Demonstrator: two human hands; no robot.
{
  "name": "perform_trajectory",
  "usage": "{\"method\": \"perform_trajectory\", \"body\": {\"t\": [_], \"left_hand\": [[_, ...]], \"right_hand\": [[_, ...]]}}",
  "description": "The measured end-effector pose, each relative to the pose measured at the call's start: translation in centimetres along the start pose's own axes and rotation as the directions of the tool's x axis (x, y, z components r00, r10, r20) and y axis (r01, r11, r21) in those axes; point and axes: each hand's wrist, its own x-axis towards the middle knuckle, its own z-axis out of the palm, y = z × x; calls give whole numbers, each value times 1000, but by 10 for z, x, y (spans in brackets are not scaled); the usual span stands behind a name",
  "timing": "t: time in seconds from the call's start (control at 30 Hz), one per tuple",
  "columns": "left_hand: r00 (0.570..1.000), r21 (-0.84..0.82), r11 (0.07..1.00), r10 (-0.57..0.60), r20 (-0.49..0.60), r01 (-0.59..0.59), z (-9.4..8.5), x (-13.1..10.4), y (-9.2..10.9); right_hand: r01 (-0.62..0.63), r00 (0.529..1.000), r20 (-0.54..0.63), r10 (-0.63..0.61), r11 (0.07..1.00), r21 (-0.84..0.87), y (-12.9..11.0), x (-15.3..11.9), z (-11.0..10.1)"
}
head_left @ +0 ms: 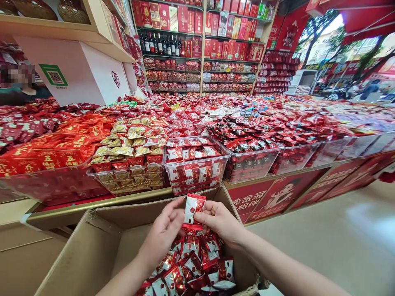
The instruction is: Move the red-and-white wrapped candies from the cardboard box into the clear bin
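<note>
Over the open cardboard box (101, 242), my right hand (220, 220) pinches a red and white wrapped sweet packet (191, 209) with the thumb across its front. The packet stands upright, facing me. Close at its left edge is my left hand (166, 228), fingers loosely curled and apart, slightly blurred; whether a fingertip touches the packet I cannot tell. Loose packets of the same kind (191, 267) lie heaped in the box below both hands. Just beyond, a clear plastic bin (196, 172) holds matching packets stacked in rows.
Beside that bin stand a bin of durian packets (129, 172), a heap of red packets (68, 148) and a bin of dark packets (253, 160). A gold counter edge (123, 203) runs behind the box. Shelves (202, 45) rise at the back; a person (18, 88) is far left.
</note>
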Motion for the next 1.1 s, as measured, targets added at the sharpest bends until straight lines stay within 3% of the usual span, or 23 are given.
{"method": "perform_trajectory", "body": {"t": [0.07,0.27,0.4,0.53,0.6,0.7,0.77,0.8,0.87,0.9,0.93,1.0,1.1], "left_hand": [[987,-54,989,-128,101,134,2,0,0],[966,-53,967,-246,82,251,8,1,5],[959,-85,970,-210,193,229,16,-2,6],[913,-121,949,-239,330,292,20,-8,1],[916,-116,956,-217,338,270,18,-10,1],[939,-82,971,-191,285,222,15,-10,4],[950,-45,979,-180,257,197,13,-9,6],[954,-25,983,-172,246,183,13,-9,7],[959,7,986,-164,233,167,12,-8,8],[960,16,986,-163,229,164,12,-8,7],[959,25,987,-161,233,160,12,-8,6],[956,40,987,-158,247,153,12,-9,2],[956,57,987,-160,247,151,11,-10,-4]], "right_hand": [[3,1000,20,-2,1000,-27,2,1,1],[118,985,-90,-150,951,-286,-6,6,-4],[232,958,-15,-285,808,-542,-16,12,-3],[320,914,66,-401,609,-726,-15,12,4],[353,890,112,-442,514,-782,-15,9,7],[396,860,154,-486,447,-802,-32,6,7],[435,792,142,-594,384,-815,-59,8,4],[452,730,129,-672,333,-828,-77,11,2],[475,558,146,-817,169,-864,-114,22,-2],[479,502,198,-842,79,-874,-131,29,-4],[486,477,262,-839,3,-874,-146,38,-6],[508,502,389,-772,-101,-855,-164,56,-10],[536,584,485,-651,-140,-832,-168,81,-12]]}}
